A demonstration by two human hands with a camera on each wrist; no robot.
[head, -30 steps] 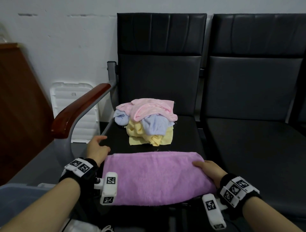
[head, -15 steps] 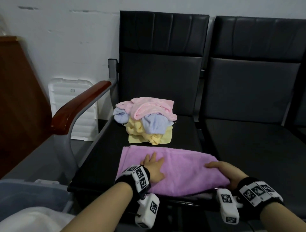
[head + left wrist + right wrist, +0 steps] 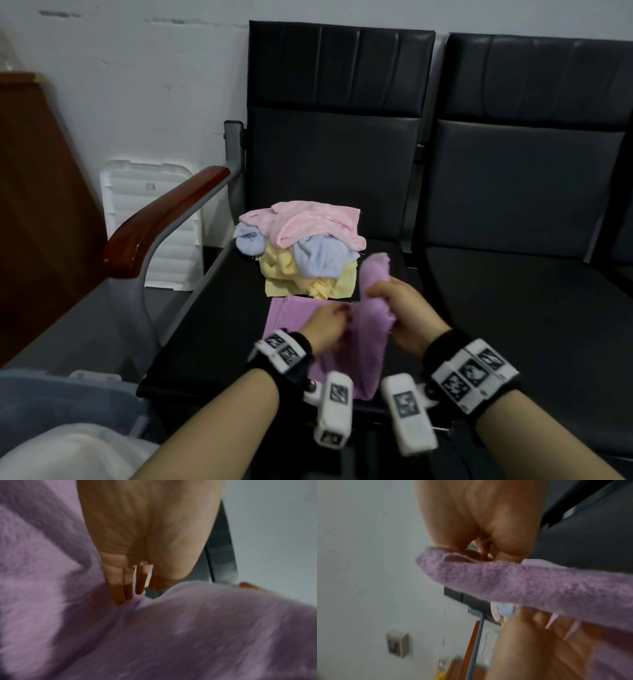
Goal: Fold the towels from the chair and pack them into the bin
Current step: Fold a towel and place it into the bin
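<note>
On the black chair seat (image 3: 212,329), the purple towel (image 3: 291,315) is mid-fold: the right hand (image 3: 400,308) grips its raised end, while the left hand (image 3: 325,323) presses the flat half with straight fingers (image 3: 120,588). Next, I judge, lay that end over squarely.

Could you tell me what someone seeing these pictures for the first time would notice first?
Most likely the purple towel at the front of the black chair seat: the right hand grips its lifted right end while the left hand rests on the flat part. Just behind sits a crumpled heap of pink, blue and yellow towels.
</note>
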